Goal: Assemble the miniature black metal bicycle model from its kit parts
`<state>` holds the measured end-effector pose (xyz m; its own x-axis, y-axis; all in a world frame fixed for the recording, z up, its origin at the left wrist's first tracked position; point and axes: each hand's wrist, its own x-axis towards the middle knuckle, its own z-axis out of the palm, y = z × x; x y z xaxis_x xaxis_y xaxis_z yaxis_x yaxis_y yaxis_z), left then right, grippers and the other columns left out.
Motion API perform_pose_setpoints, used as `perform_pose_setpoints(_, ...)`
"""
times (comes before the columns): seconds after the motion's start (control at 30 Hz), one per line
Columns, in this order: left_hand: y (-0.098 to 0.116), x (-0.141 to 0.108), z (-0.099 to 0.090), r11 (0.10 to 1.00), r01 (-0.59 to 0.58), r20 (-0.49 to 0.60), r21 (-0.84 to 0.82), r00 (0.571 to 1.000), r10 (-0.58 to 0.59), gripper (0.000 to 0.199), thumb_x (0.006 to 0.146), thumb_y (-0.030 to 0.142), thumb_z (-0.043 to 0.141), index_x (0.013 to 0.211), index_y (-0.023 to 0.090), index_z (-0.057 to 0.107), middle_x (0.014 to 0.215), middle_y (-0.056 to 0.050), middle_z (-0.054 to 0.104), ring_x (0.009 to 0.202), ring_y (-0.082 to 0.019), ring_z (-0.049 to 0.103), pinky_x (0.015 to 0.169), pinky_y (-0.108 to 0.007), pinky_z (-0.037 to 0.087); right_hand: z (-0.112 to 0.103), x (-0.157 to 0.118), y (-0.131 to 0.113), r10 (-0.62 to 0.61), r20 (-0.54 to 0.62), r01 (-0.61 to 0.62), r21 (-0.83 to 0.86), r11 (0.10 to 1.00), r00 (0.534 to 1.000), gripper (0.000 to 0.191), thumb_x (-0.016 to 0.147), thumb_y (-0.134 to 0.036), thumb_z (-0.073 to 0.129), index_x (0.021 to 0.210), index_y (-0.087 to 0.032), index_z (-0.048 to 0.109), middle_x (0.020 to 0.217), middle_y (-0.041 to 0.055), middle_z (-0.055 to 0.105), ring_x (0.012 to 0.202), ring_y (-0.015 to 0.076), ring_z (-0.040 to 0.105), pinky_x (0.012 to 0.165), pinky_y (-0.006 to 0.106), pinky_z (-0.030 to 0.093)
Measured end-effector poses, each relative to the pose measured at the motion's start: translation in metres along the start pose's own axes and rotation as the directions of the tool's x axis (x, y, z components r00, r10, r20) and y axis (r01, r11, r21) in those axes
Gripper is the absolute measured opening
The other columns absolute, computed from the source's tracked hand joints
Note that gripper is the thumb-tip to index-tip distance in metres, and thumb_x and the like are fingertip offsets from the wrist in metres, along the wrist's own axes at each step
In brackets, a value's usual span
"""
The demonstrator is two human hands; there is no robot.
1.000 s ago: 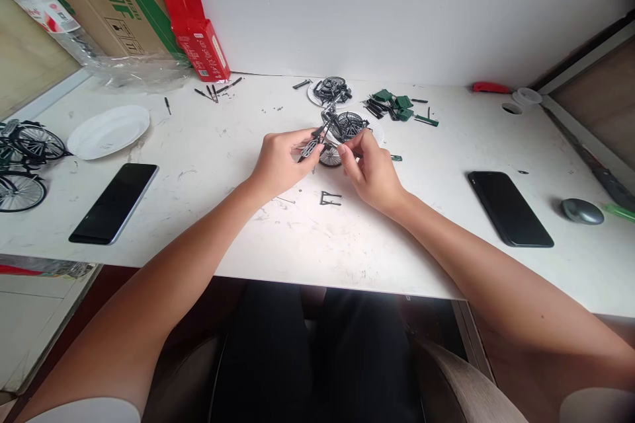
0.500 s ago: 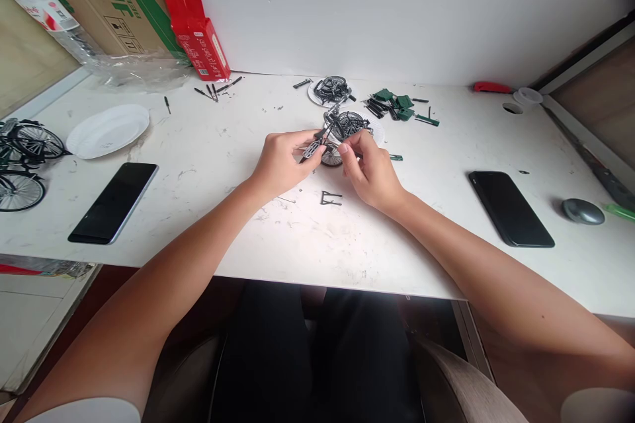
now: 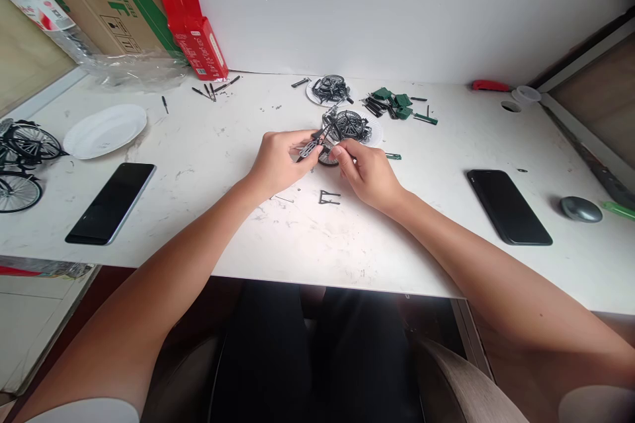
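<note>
My left hand (image 3: 280, 160) is closed on a small black model bicycle (image 3: 308, 148), gripping its frame between thumb and fingers and holding it tilted above the table. One spoked wheel (image 3: 326, 154) shows below the frame, between my two hands. My right hand (image 3: 370, 173) is closed in a pinch at the right side of that wheel; its fingertips hide whatever is between them. Just behind my hands, a white paper plate (image 3: 378, 133) bears dark wheels and other bicycle parts. In front of them lies a small black forked part (image 3: 329, 197).
A second parts plate (image 3: 311, 96) and several green and black pieces (image 3: 394, 104) lie at the back. Phones lie to the left (image 3: 112, 203) and right (image 3: 509, 207). On the left are a paper plate (image 3: 74, 142) and model bicycles (image 3: 34, 141). A red packet (image 3: 201, 46) stands behind.
My right hand has shifted slightly left, its fingertips now closer to the wheel. My left hand keeps hold of the model bicycle, and the view has moved slightly.
</note>
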<state>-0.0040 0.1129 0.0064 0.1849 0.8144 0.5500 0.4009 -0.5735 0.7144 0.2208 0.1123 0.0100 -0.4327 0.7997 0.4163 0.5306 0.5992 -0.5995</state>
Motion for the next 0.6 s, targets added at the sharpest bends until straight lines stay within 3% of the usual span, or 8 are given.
perform_pose_setpoints(0.6, 0.0012, -0.0003, -0.0019, 1.000, -0.002, -0.001, 0.015, 1.000, 0.002, 0.028, 0.095, 0.033, 0.073, 0.116, 0.019, 0.086, 0.113, -0.008, 0.086, 0.103, -0.025, 0.083, 0.093, -0.033, 0.068, -0.0023, -0.0009, -0.0048, 0.059, 0.023, -0.061, 0.075, 0.995, 0.998, 0.060, 0.113, -0.071, 0.034, 0.093, -0.023, 0.064, 0.062, 0.0009, 0.066, 0.060, 0.0208, 0.064, 0.070, 0.036, 0.046)
